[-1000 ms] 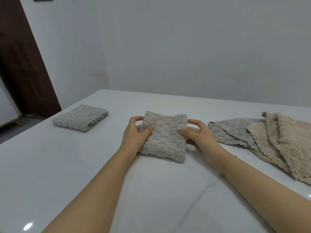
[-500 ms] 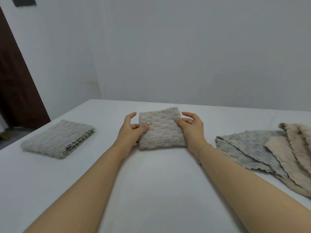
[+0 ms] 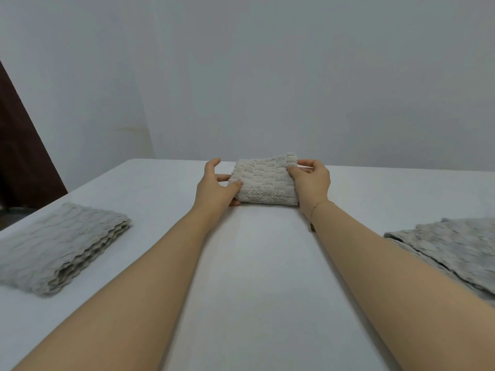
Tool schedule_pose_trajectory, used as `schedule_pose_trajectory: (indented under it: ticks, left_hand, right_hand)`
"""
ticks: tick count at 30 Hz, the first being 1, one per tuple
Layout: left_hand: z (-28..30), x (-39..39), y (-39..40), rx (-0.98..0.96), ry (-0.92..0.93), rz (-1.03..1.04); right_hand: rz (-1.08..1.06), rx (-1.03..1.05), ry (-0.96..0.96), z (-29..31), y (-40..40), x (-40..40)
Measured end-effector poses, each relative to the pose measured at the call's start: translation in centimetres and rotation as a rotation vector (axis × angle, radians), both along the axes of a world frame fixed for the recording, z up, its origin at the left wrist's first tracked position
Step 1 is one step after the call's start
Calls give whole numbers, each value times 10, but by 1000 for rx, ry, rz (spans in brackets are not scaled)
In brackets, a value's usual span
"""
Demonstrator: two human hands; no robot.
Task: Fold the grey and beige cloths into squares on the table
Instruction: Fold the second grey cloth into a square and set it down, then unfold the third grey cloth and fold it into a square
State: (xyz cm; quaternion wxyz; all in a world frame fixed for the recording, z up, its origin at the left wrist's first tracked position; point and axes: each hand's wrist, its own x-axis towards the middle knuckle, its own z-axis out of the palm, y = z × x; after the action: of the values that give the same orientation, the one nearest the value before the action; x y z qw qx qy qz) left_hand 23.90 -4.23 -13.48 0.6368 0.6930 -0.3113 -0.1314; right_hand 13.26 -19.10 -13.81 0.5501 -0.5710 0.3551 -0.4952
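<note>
A white bench (image 3: 262, 263) carries three cloths. A folded grey cloth (image 3: 57, 247) lies at its left, a small folded cloth (image 3: 265, 182) sits near the far edge in the middle, seemingly raised at its far right corner, and a spread grey cloth (image 3: 452, 250) lies at the right, cut off by the frame.

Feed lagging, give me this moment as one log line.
left hand: grips small folded grey textured cloth | right hand: grips same | cloth: on white table | phase: squaring
</note>
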Motion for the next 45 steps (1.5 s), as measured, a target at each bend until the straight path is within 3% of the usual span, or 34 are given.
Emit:
schedule_pose_trajectory:
  ticks: [13, 20, 26, 30, 34, 41, 45]
  left_hand:
    - [-7, 20, -24, 280, -325, 235]
    - [-7, 22, -27, 268, -305, 226]
    - [-4, 12, -14, 172, -140, 148]
    - [1, -14, 3, 374, -416, 128]
    - [0, -43, 28, 396, -580, 67]
    - [0, -99, 75, 490, -514, -64]
    - [6, -127, 97, 409, -272, -140]
  right_hand:
    - [-78, -148, 296, -2, -23, 18]
    - [-91, -169, 343, 1, -21, 16]
    - [32, -128, 292, 7, -5, -1]
    - [100, -208, 374, 8, 14, -25]
    - [165, -332, 494, 7, 37, -52]
    - [344, -292, 534, 7, 84, -115]
    - [444, -185, 392, 7, 110, -152]
